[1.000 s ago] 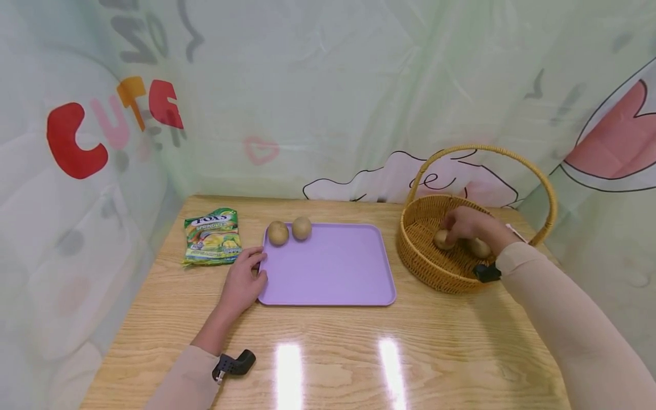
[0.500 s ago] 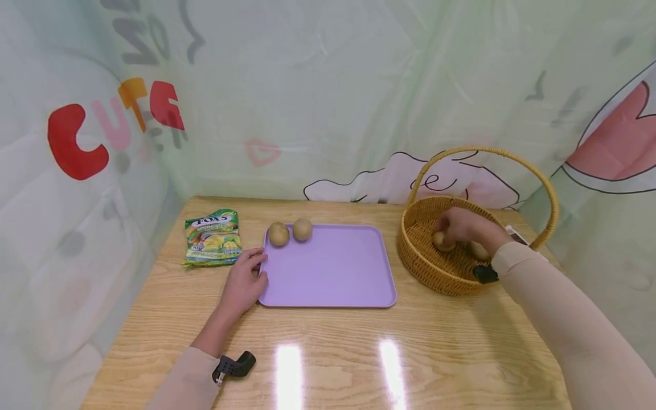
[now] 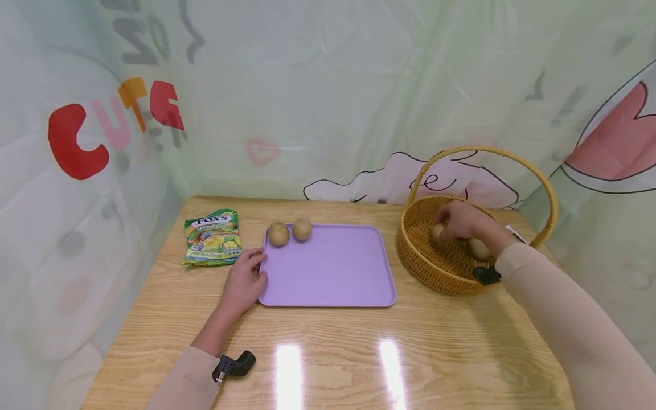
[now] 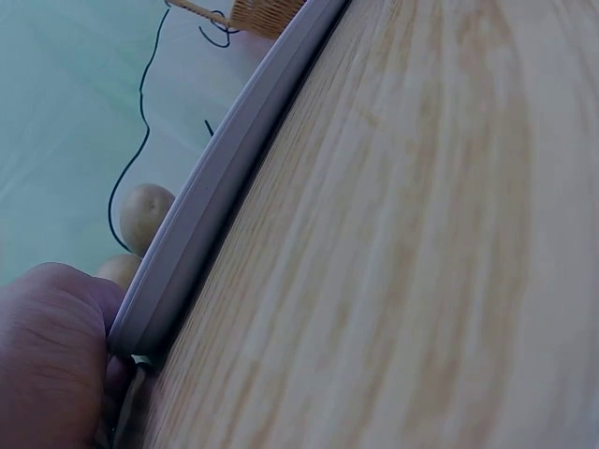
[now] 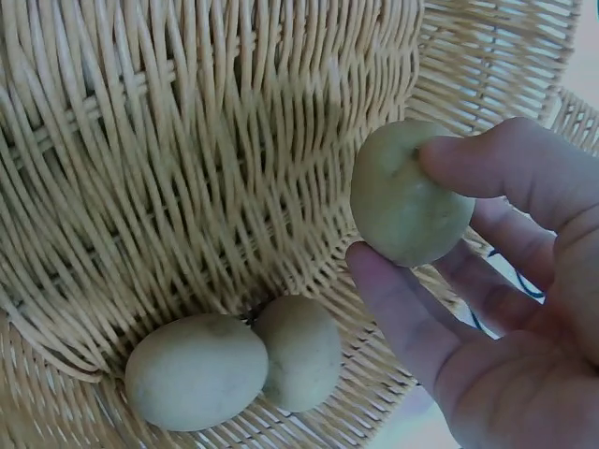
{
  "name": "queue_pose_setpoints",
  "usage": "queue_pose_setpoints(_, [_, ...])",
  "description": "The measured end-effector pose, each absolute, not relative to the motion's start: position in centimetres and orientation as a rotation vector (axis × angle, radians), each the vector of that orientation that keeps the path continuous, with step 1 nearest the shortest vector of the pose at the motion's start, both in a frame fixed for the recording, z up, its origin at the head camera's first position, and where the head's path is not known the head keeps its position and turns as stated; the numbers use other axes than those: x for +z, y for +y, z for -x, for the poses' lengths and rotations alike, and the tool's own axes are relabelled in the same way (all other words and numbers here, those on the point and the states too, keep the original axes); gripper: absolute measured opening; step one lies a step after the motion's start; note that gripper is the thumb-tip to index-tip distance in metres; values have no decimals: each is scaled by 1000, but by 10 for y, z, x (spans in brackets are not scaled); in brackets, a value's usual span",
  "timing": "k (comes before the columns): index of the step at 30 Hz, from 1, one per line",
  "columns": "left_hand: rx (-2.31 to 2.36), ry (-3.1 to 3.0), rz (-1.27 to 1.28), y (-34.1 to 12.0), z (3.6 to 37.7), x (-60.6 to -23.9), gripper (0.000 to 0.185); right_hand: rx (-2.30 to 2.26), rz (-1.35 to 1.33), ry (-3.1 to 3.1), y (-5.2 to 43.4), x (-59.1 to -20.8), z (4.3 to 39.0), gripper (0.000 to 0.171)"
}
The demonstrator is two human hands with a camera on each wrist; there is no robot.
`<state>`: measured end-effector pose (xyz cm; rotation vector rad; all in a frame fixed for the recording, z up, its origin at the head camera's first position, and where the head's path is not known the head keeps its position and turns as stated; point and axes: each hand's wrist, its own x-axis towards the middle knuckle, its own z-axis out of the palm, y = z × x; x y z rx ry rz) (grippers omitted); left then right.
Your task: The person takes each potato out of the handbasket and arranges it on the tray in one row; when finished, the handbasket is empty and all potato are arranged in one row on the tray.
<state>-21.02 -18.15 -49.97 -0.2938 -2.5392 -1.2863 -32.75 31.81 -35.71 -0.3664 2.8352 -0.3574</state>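
Note:
In the right wrist view, my right hand (image 5: 524, 271) holds a potato (image 5: 402, 196) between the thumb and fingers, inside the wicker basket (image 3: 427, 266). Below it in that view, two other potatoes, a longer one (image 5: 197, 372) and a smaller one (image 5: 301, 354), lie together in the basket. My left hand (image 3: 243, 280) grips the left edge of the purple tray (image 3: 333, 267), thumb and fingers at the rim. At the tray's far left corner sit two potatoes, one (image 3: 278, 234) at the left edge and one (image 3: 302, 229) beside it.
A green candy bag (image 3: 212, 238) lies left of the tray on the wooden table (image 3: 338, 353). The basket's tall handle (image 3: 492, 149) arches above the right hand. A printed curtain (image 3: 307, 102) hangs behind the table.
My right hand has shifted slightly left and toward the back of the basket, with the potato in its fingers. The left hand and tray have stayed in place.

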Motion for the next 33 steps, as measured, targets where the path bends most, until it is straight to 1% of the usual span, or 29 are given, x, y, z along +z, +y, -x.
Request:
queue_pose_setpoints(7, [-1275,-2540,294,-181,210,-501,36,-444,388,2868,312,-346,321,48])
queue_pose_setpoints(14, [-1282,-2540,294,-180,210,-500,36,-510,429,2886,303,-335,313,45])
queue_pose_setpoints(20, [-1283,-2540,294,-180,209,-499,37,-541,491,2930,287,-325,304,41])
queue_pose_setpoints(30, [-1291,-2529,303,-180,211,-501,36,-632,576,2941,260,-322,304,35])
queue_pose_setpoints(33, [-1283,-2535,303,-180,210,-500,37,-612,580,2955,252,-321,303,37])
